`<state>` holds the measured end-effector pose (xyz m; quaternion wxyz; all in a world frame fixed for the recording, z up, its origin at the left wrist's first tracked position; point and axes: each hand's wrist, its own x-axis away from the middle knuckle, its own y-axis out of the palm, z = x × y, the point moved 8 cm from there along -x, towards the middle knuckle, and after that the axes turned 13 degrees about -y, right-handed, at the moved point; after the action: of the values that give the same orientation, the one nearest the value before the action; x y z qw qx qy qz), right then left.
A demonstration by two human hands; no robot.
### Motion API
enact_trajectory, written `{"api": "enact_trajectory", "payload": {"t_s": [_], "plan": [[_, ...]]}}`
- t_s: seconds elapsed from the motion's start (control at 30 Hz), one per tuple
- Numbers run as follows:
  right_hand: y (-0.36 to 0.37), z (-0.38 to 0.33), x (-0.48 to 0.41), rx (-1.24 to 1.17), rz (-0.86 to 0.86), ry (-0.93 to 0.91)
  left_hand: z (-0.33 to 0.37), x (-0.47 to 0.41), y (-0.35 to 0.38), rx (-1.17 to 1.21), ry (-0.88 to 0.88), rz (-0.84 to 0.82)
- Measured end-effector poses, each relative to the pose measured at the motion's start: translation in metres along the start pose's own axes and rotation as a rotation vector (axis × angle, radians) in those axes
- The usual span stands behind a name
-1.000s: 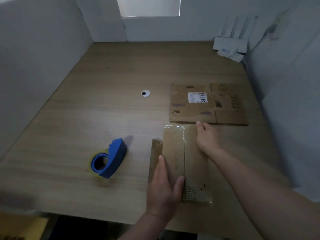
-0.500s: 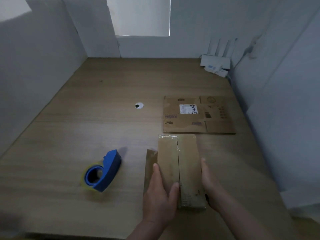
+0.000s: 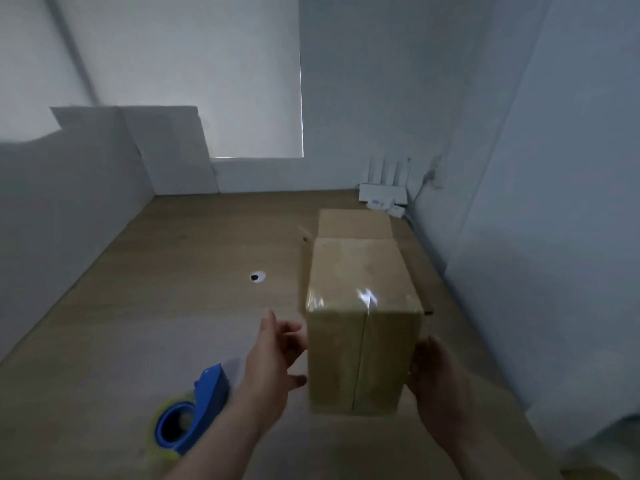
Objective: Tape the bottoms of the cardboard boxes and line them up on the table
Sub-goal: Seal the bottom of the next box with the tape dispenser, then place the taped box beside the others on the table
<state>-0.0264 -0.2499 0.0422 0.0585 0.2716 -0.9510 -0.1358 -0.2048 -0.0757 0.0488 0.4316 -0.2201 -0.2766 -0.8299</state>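
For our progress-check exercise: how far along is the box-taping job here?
Done: tape shines across the bottom seam of the cardboard box. In hand: left hand and right hand hold it by its sides. Left: lining it up on the table; tape dispenser lies idle.

- One cardboard box [image 3: 360, 306], with one strip of clear tape [image 3: 367, 297] running over its seam.
- One blue tape dispenser [image 3: 194, 414].
- Two bare hands: one left hand [image 3: 273, 358] and one right hand [image 3: 436, 372].
- One small round white thing [image 3: 257, 277] with a dark centre.
- One wooden table [image 3: 138, 323].
- One white device [image 3: 381, 192] with upright antennas, in the far corner.
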Motion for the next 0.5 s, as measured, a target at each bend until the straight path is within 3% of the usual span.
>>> {"api": "enact_trajectory", "payload": {"t_s": [0.13, 0.27, 0.4, 0.5], "plan": [[0.008, 0.012, 0.017, -0.080, -0.045, 0.130, -0.033, 0.011, -0.006, -0.182, -0.104, -0.024], [0.000, 0.058, 0.033, 0.053, -0.114, 0.182, -0.079, 0.025, -0.008, -0.307, -0.213, -0.018], [-0.011, 0.072, 0.043, 0.073, -0.075, 0.254, -0.079, 0.036, -0.008, -0.328, -0.116, 0.040], [-0.006, 0.067, 0.043, 0.065, -0.214, 0.232, -0.082, 0.037, -0.015, -0.219, -0.159, 0.103]]}}
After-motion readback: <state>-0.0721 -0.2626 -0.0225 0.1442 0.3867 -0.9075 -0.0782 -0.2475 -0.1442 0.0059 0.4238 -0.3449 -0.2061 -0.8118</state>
